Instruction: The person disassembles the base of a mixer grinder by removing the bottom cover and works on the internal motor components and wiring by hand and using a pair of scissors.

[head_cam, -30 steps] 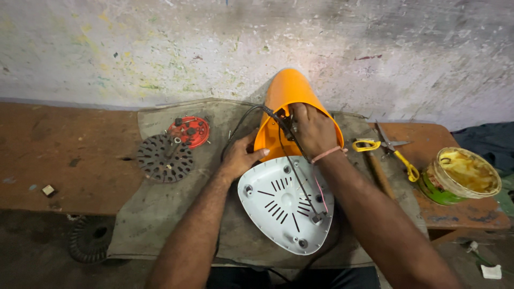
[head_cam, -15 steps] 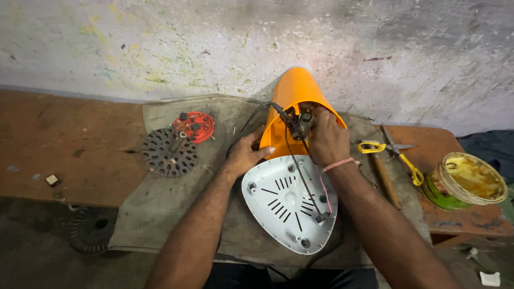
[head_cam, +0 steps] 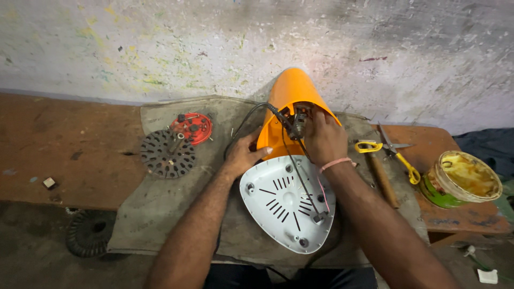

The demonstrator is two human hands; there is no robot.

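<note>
1. Housing (head_cam: 292, 93): orange, cone-shaped appliance shell lying on its side on a grey cloth (head_cam: 160, 208) spread over the tabletop (head_cam: 64, 144). Long axis runs away from the person, tilted slightly left; the narrow orange end points at the wall (head_cam: 160, 43), the wide end faces the person.
2. Base plate (head_cam: 286, 200): white, rounded-triangular, vented, closes the wide end. Its underside faces up toward the camera.
3. Left hand (head_cam: 243, 155): pressed against the left flank of the housing where orange meets white, fingers wrapped on the shell, gripping it.
4. Right hand (head_cam: 324, 139): over an opening on the upper side of the housing, fingers closed on a small dark part (head_cam: 296, 124) there. What exactly is pinched cannot be told.
5. Black cord (head_cam: 243, 126): loops from that opening out over the cloth; a second thin lead crosses the base plate.
6. Left on cloth: red disc (head_cam: 191, 128), dark slotted disc (head_cam: 167, 153), touching.
7. Right: yellow-handled scissors (head_cam: 399, 155), wooden-handled tool (head_cam: 383, 179), open tin of yellowish grease (head_cam: 460, 179).
</note>
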